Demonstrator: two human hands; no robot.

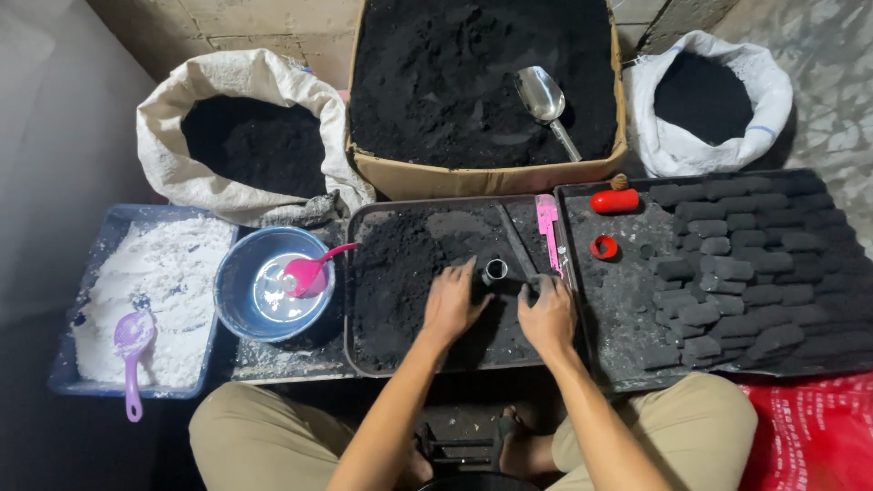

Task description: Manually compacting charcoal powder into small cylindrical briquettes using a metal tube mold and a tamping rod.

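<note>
A: Head view, fingers first: left hand (452, 305) curled loosely, fingertips touching the small metal tube (496, 269), gripping nothing.

B: Right hand (546, 314)?

A: Clenched around something dark; what, I cannot tell. The tube stands upright, bore facing up, just beyond both hands, left nearer.

B: Around the tube?

A: Black powder (396, 273) left of it in the dark tray (364, 364), pink scraper (547, 227) right, pressed black blocks (727, 273) further right.

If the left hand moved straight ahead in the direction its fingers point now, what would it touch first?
Probably the small metal tube: the left hand points up and slightly right, its fingertips already beside it. Beyond lies black powder in the tray.
</note>
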